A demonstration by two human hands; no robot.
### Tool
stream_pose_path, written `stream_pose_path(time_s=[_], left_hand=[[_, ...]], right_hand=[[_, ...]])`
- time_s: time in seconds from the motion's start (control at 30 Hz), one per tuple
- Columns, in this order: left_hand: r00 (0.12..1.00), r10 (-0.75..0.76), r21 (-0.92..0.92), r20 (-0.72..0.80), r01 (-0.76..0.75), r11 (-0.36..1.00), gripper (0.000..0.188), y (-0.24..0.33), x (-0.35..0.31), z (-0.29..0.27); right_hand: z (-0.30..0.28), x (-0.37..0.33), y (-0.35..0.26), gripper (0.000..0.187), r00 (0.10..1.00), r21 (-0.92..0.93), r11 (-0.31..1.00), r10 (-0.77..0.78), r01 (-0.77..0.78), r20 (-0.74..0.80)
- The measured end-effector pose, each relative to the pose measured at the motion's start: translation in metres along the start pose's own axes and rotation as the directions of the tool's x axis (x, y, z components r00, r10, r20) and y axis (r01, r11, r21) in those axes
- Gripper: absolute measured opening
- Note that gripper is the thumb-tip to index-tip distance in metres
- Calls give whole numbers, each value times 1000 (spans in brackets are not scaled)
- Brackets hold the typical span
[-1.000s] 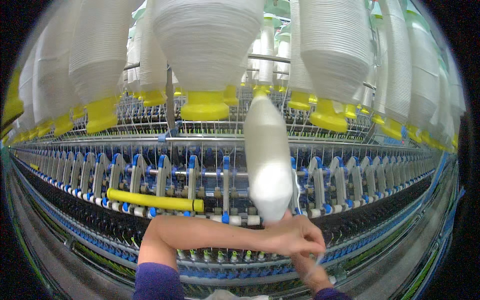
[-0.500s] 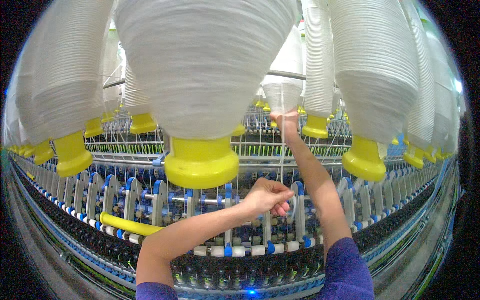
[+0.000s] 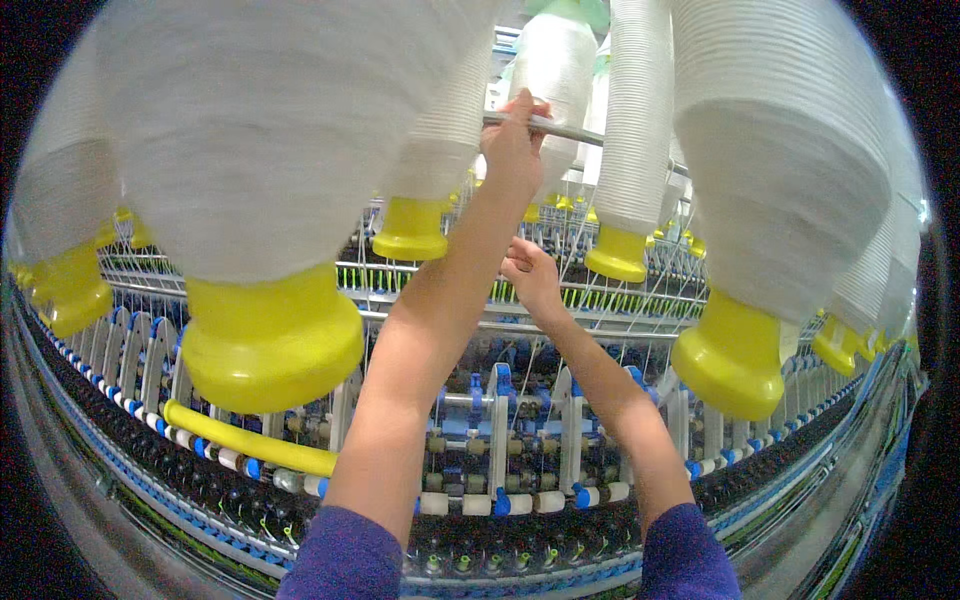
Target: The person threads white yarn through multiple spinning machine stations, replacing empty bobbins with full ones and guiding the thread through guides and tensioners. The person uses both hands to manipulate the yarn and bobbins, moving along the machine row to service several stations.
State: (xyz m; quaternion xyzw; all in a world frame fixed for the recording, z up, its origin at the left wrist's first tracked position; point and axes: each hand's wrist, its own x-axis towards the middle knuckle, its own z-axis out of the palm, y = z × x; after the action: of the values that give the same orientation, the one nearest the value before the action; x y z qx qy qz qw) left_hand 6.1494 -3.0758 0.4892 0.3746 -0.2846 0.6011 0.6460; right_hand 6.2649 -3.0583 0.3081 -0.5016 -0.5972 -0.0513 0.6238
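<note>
My left hand [image 3: 515, 130] is raised beside a white roving bobbin [image 3: 556, 65] hanging in the back row. Its fingers are closed at a metal rail [image 3: 578, 133] that crosses in front of that bobbin; what they grip, if anything, is hidden. Lower down, my right hand [image 3: 533, 280] has its fingers curled together in front of the fine white strands, below the same bobbin. Whether a strand lies in those fingers is too small to tell. Part of the bobbin's lower end is covered by my left hand and wrist.
Large roving bobbins with yellow bases hang close on the left [image 3: 270, 150] and right [image 3: 780, 150]. A slimmer bobbin [image 3: 640, 120] hangs right of my hands. Below run grey machine arms [image 3: 500, 440] with blue caps and white rollers; a yellow tube [image 3: 250, 445] lies across them.
My left hand has risen from low near the machine arms to the rail. My right hand has come down and left from the bobbin's lower end. The view has shifted.
</note>
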Motion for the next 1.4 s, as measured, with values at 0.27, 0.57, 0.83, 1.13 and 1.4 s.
stream_pose_path(time_s=[0.27, 0.57, 0.83, 1.13, 1.4], left_hand=[[895, -430, 988, 119, -62, 144, 51, 34, -117, -102], [538, -833, 731, -130, -516, -447, 71, -30, -266, -255], [727, -409, 805, -552, 336, -490, 43, -38, -237, -250], [457, -852, 375, -255, 859, 348, 17, -1, -243, -209], [617, -725, 725, -307, 645, 242, 22, 39, -266, -161]], right_hand=[[-57, 2, -92, 34, 982, 608, 779, 52, -153, 180], [8, -3, -22, 73, 744, -843, 515, 501, 155, 442], [1, -44, -30, 103, 650, -602, 746, 612, -285, 450], [-2, -140, 16, 72, 983, -178, 973, -163, 146, -84], [17, -225, -17, 54, 821, 505, 666, 545, -549, 172]])
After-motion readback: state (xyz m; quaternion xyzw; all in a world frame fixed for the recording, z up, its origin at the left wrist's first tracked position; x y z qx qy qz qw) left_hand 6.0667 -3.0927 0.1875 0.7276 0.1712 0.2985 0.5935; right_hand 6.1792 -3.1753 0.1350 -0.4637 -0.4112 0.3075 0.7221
